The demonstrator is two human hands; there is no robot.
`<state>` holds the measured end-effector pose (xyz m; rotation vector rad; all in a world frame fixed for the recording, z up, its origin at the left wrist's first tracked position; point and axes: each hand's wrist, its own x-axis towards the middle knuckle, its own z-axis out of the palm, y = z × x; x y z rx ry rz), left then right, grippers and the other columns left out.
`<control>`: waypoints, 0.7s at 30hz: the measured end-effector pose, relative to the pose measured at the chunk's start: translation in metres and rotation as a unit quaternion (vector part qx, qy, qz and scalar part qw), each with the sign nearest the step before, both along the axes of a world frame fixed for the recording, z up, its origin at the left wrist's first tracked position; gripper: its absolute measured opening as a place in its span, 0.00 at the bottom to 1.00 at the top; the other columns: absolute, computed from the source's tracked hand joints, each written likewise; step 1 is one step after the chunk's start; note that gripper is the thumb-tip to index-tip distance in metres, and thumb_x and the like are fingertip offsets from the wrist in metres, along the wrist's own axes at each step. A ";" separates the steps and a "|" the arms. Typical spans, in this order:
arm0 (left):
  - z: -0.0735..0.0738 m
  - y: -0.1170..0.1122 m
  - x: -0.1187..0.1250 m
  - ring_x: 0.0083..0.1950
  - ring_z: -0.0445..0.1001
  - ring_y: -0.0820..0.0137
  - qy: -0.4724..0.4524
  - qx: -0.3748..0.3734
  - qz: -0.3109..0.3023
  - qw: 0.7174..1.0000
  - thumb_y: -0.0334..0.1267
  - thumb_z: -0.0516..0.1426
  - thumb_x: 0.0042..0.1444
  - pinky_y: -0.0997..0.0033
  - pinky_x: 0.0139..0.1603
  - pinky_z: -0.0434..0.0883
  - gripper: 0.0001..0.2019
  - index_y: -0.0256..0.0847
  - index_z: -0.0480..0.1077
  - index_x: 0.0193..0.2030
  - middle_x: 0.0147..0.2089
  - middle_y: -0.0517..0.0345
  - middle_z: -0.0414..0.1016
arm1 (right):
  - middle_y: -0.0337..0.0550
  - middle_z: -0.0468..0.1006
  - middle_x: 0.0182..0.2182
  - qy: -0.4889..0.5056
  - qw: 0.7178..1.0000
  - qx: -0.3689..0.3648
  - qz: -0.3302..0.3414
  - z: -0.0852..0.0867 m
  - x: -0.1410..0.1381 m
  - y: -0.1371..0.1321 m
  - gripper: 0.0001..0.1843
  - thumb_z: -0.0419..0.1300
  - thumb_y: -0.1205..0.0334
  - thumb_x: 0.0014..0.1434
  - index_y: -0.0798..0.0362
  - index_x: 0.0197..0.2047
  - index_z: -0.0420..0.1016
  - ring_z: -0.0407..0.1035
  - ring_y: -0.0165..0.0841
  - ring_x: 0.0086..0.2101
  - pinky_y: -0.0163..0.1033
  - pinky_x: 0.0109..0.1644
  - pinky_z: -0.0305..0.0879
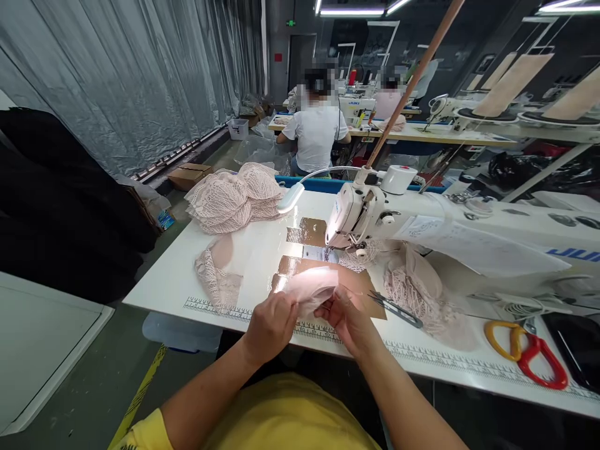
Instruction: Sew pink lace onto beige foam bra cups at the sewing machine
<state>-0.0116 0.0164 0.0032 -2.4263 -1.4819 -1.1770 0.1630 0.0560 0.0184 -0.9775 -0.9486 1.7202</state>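
Between my two hands is a pale pink fabric cup piece (312, 287), lit by the lamp. My left hand (273, 322) is closed on its left edge, and my right hand (344, 315) pinches its right edge. Just beyond stands a white sewing machine (347, 215), its needle area above the table. Thread snips (398, 309) lie right of my right hand. A lace piece (218, 275) rests flat to the left, and more lace fabric (412, 275) is bunched under the machine arm. My fingertips are partly hidden by the fabric.
A stack of lace cups (234, 197) sits at the table's back left. Scissors with red and orange handles (527, 353) lie front right, beside a black object (574, 350). A small lamp (290, 197) hangs left of the machine. Ahead, a person in white (315, 134) sits facing away.
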 end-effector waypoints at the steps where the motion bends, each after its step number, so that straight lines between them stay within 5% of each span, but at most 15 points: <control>1: -0.002 -0.001 0.002 0.32 0.70 0.66 0.015 0.008 -0.016 1.000 0.29 0.47 0.62 0.67 0.33 0.68 0.07 0.39 0.65 0.38 0.30 0.52 0.70 | 0.39 0.72 0.26 -0.022 0.999 0.023 -0.007 0.000 -0.001 -0.001 0.20 0.66 0.44 0.48 0.53 0.33 0.73 0.64 0.30 0.26 0.37 0.33 0.64; 4: -0.004 -0.004 0.007 0.30 0.69 0.66 0.028 0.020 -0.061 0.998 0.28 0.48 0.61 0.68 0.31 0.67 0.07 0.38 0.65 0.36 0.28 0.53 0.70 | 0.38 0.71 0.24 -0.070 0.995 0.072 -0.019 -0.002 -0.002 -0.001 0.15 0.66 0.50 0.50 0.53 0.28 0.73 0.64 0.31 0.29 0.37 0.37 0.63; 7: 0.002 -0.001 0.005 0.32 0.70 0.68 -0.053 0.023 -0.107 0.993 0.30 0.51 0.61 0.68 0.34 0.69 0.04 0.38 0.65 0.38 0.30 0.54 0.70 | 0.38 0.73 0.27 -0.063 0.993 0.098 -0.011 -0.005 0.001 -0.001 0.12 0.63 0.52 0.53 0.52 0.32 0.75 0.65 0.32 0.30 0.37 0.38 0.63; 12: 0.014 0.012 -0.001 0.52 0.71 0.60 -0.174 -0.017 -0.149 0.973 0.38 0.58 0.58 0.60 0.50 0.72 0.19 0.35 0.65 0.55 0.52 0.42 0.70 | 0.39 0.76 0.30 -0.093 0.980 0.176 0.012 -0.007 0.000 -0.008 0.10 0.63 0.54 0.54 0.51 0.35 0.78 0.66 0.34 0.33 0.38 0.41 0.63; 16: 0.007 0.018 0.005 0.48 0.75 0.67 -0.212 -0.034 -0.203 0.955 0.32 0.55 0.61 0.68 0.47 0.74 0.18 0.40 0.66 0.58 0.49 0.47 0.75 | 0.39 0.75 0.31 -0.064 0.984 0.161 0.027 -0.007 -0.007 -0.012 0.12 0.63 0.53 0.54 0.51 0.37 0.77 0.66 0.34 0.34 0.38 0.41 0.63; 21: 0.002 0.016 0.015 0.51 0.75 0.64 -0.198 -0.011 -0.166 0.966 0.31 0.54 0.61 0.63 0.50 0.74 0.18 0.37 0.66 0.58 0.51 0.43 0.75 | 0.35 0.67 0.23 -0.063 0.991 0.121 0.008 -0.005 -0.012 -0.012 0.13 0.64 0.51 0.54 0.53 0.29 0.72 0.60 0.28 0.26 0.33 0.32 0.60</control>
